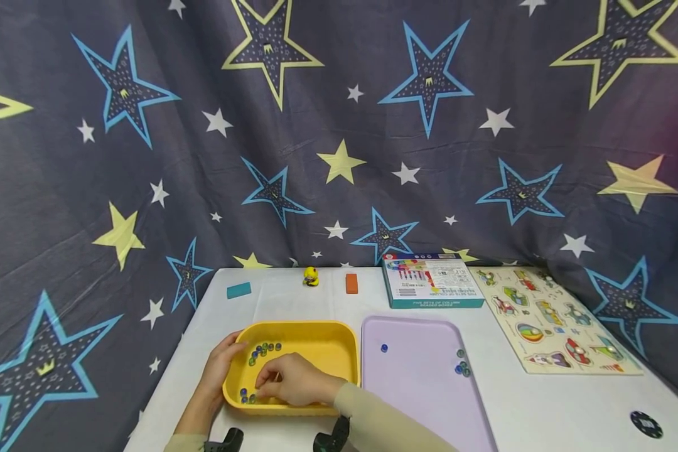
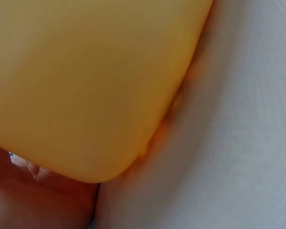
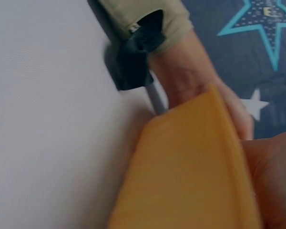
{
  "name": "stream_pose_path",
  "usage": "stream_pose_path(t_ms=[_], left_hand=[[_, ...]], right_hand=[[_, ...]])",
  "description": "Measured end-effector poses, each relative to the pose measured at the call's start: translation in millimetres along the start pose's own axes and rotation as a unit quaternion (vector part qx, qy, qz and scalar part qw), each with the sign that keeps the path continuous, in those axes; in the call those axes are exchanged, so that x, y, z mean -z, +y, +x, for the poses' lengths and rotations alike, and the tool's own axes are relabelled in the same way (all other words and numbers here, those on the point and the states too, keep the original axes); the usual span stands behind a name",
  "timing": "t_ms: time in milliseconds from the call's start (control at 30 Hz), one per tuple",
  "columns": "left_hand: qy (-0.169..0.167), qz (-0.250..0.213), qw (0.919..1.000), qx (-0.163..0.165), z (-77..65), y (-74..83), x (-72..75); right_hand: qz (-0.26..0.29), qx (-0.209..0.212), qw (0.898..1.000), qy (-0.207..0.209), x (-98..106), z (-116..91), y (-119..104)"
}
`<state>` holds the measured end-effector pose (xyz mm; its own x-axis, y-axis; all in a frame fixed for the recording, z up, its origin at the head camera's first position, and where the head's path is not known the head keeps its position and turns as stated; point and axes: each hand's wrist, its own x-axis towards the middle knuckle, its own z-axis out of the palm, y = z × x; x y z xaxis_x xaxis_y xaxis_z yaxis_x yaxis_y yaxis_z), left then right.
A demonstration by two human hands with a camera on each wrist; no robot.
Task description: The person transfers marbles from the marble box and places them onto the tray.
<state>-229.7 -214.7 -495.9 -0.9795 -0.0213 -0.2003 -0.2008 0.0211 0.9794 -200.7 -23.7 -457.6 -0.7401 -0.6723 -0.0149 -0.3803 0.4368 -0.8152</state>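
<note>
My left hand [image 1: 219, 365] holds the left side of a yellow plastic tray [image 1: 330, 351], fingers at its rim. In the left wrist view the tray's outer wall [image 2: 95, 95] covers most of that hand [image 2: 43, 198]. My right hand [image 1: 301, 380] is inside the tray with bent fingers, its fingertips right by two small glass marbles [image 1: 252, 398] in the near left corner. I cannot tell whether it pinches one. More blue and green marbles [image 1: 263, 347] lie along the tray's far left part. In the right wrist view the right hand [image 3: 279, 179] is partly hidden behind the tray wall.
A lilac tray [image 1: 412, 389] beside the yellow one bears several marbles [image 1: 463, 369]. Behind are a teal block [image 1: 238, 290], a yellow duck [image 1: 311, 277], an orange block [image 1: 351, 284] and a flat box [image 1: 434, 282]. A puzzle board [image 1: 548, 320] and black chip [image 1: 646, 424] lie right.
</note>
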Motion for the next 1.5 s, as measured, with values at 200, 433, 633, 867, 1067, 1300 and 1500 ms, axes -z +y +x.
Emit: stream_pose_path(t_ms=[200,433,633,867,1067,1300,1500], left_hand=[[0.006,0.005,1.0,0.003,-0.9,-0.9,-0.9],[0.016,0.001,0.9998,0.01,-0.6,-0.1,-0.9],[0.016,0.0,0.9998,0.008,0.8,1.0,-1.7],[0.014,-0.003,0.9999,0.005,1.5,0.3,-1.4],[0.017,-0.004,0.9998,0.007,1.7,-0.9,-0.2],[0.016,0.0,0.9998,0.01,1.4,-2.5,0.4],[0.013,0.0,0.9999,0.005,3.1,-1.9,-0.7]], right_hand=[[-0.016,0.027,0.998,0.06,22,-22,4],[-0.015,0.063,0.987,0.146,50,-53,21],[-0.012,0.042,0.977,0.211,72,-75,36],[0.0,0.013,0.959,0.284,90,-104,33],[-0.008,-0.019,0.94,0.341,98,-123,53],[-0.041,-0.043,0.912,0.406,105,-135,102],[-0.057,-0.071,0.896,0.434,107,-143,119]])
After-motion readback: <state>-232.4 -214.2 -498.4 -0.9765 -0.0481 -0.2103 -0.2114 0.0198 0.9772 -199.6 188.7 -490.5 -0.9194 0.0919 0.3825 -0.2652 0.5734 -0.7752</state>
